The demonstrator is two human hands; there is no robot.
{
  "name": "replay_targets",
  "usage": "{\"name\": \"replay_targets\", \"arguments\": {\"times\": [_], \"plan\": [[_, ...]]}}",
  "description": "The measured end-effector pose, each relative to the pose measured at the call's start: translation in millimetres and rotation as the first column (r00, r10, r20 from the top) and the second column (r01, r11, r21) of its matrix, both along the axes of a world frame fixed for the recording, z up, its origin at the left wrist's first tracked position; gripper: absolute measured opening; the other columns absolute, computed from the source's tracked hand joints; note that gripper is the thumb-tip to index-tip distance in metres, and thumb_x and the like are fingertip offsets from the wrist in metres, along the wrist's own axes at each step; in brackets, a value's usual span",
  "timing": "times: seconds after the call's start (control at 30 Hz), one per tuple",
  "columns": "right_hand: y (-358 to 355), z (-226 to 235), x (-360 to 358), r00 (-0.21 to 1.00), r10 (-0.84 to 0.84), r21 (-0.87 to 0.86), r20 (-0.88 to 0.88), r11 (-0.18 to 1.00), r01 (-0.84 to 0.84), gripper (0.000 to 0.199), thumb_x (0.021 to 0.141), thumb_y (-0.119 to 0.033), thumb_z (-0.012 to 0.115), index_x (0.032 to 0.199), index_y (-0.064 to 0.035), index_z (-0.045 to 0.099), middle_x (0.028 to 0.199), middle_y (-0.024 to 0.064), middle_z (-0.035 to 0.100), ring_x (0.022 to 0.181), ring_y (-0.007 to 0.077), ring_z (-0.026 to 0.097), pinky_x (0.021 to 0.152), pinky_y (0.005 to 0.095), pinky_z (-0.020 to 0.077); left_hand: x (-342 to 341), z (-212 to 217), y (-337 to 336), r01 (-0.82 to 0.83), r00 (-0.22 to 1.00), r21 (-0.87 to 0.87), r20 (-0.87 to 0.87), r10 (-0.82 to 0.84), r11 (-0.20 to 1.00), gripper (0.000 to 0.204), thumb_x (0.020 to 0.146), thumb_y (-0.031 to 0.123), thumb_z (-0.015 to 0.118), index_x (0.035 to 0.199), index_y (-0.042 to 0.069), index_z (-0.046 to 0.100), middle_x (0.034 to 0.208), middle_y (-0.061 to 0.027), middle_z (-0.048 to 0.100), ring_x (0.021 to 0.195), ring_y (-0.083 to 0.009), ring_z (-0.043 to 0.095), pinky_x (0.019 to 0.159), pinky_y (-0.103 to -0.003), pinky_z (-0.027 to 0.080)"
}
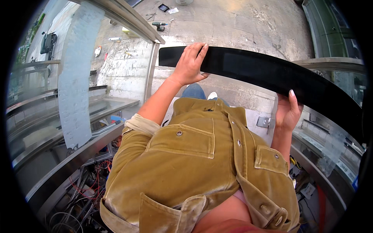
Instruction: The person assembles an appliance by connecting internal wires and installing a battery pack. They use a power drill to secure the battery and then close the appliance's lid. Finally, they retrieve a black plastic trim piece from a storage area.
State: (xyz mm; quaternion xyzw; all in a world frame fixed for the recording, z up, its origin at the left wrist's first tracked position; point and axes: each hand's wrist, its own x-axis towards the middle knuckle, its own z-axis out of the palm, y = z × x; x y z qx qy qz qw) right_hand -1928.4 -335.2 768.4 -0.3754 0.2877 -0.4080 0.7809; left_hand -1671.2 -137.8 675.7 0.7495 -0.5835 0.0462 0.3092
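The long black strip (272, 75) is gripped by the left hand (191, 64) and right hand (287, 112); if loosened, it could be dropped onto the cables (83, 186) below.

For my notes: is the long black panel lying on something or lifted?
Lifted: left hand and right hand hold the long black panel in air.

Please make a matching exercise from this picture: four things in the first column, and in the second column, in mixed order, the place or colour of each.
Things:
1. long panel
2. jacket
3. cordless drill
4. loose wires

Descriptions:
A. mustard yellow, with buttoned pockets
B. far off, lying on the stone floor
C. black, held by left hand and right hand
D. lower left, under the metal frame

Pairs: 1-C, 2-A, 3-B, 4-D
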Motion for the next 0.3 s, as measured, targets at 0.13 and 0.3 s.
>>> {"name": "replay_targets", "arguments": {"times": [0.13,0.3], "plan": [[-40.2,-14.6,50.3,1.0,0.005,0.001,-0.003,1.0,-0.005,0.042,0.085,0.002,0.053,0.126,-0.0074,0.049,0.124,0.0102,0.054,0.114,0.0265,0.053,0.098,0.0451,0.0439,50.6,-11.2,-35.4,-0.035,0.999,-0.008,0.033,0.035,0.999,0.093,0.057,0.026,0.079,0.135,0.003,0.035,0.123,-0.0168,0.044,0.114,-0.0354,0.045,0.1,-0.048,0.034],[-87.5,-54.1,109.2,0.969,0.223,0.155,0.104,0.959,-0.237,0.054,0.085,-0.02,0.059,0.135,-0.0084,0.042,0.135,0.0164,0.046,0.123,0.0352,0.046,0.104,0.0501,0.0366,135.5,-23.3,-65.5,-0.033,0.998,0.018,0.051,0.032,0.999,0.09,0.06,0.029,0.078,0.135,0.003,0.036,0.126,-0.0161,0.042,0.118,-0.0344,0.042,0.103,-0.048,0.031]]}}
